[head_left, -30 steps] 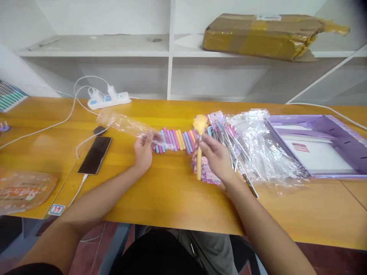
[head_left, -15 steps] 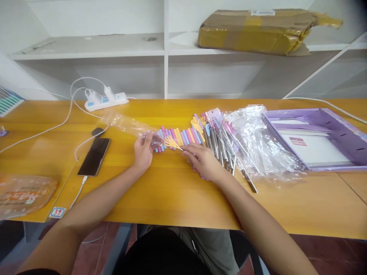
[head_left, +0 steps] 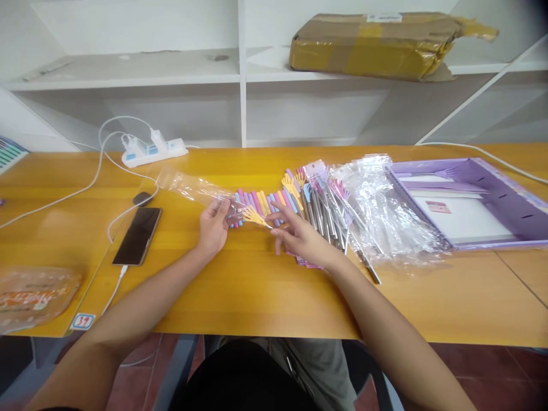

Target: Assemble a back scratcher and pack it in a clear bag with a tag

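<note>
My left hand pinches a clear plastic bag, which stretches away to the upper left. A yellow hand-shaped back scratcher has its head at the bag's mouth, and its short metal shaft points toward my right hand. The fingers of that hand are spread around the shaft end; whether they touch it I cannot tell. Behind the scratcher lies a row of pink, yellow, blue and purple handles. Right of them, several back scratchers with metal shafts are heaped together.
Clear plastic bags are piled beside a purple box at the right. A phone on a cable, a power strip and an orange-printed packet lie leftward. A taped carton rests on the shelf.
My right hand's fingers have loosened from the back scratcher's shaft and spread apart. The yellow head has shifted slightly left and down in view. My left hand still pinches the bag.
</note>
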Demonstrator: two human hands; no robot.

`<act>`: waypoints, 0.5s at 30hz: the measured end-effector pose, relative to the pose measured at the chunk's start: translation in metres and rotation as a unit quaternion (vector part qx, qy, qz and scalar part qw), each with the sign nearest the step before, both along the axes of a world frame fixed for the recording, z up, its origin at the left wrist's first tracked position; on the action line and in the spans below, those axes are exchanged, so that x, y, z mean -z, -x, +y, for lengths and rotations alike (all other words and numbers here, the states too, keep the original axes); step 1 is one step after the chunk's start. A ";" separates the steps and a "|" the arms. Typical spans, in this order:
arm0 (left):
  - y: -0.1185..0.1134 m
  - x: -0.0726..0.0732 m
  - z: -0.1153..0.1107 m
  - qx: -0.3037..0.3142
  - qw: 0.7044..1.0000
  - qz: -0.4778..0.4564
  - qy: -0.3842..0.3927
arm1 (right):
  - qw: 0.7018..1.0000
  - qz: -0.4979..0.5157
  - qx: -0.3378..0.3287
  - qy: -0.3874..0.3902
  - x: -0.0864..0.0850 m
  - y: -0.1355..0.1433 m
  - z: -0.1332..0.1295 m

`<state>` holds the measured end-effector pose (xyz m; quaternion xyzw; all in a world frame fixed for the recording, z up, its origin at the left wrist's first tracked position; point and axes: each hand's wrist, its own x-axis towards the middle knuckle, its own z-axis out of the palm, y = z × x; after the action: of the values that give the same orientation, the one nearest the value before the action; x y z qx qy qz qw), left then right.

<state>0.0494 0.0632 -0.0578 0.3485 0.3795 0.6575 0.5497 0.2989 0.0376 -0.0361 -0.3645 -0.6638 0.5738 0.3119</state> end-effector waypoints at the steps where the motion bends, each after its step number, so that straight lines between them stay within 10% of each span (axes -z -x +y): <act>1: -0.001 0.001 -0.001 0.008 1.000 0.006 0.003 | 1.000 0.002 -0.002 0.000 0.000 0.001 0.000; 8: -0.010 0.009 -0.015 0.115 0.992 0.057 0.004 | 0.999 0.003 0.044 -0.019 -0.001 0.011 -0.005; 15: 0.015 -0.013 0.008 -0.052 0.998 -0.032 -0.011 | 0.996 0.074 -0.024 0.034 -0.023 -0.015 0.001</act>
<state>0.0341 0.0707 -0.0450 0.3133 0.3723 0.7003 0.5223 0.3137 0.0383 -0.0133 -0.3153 -0.6277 0.6284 0.3342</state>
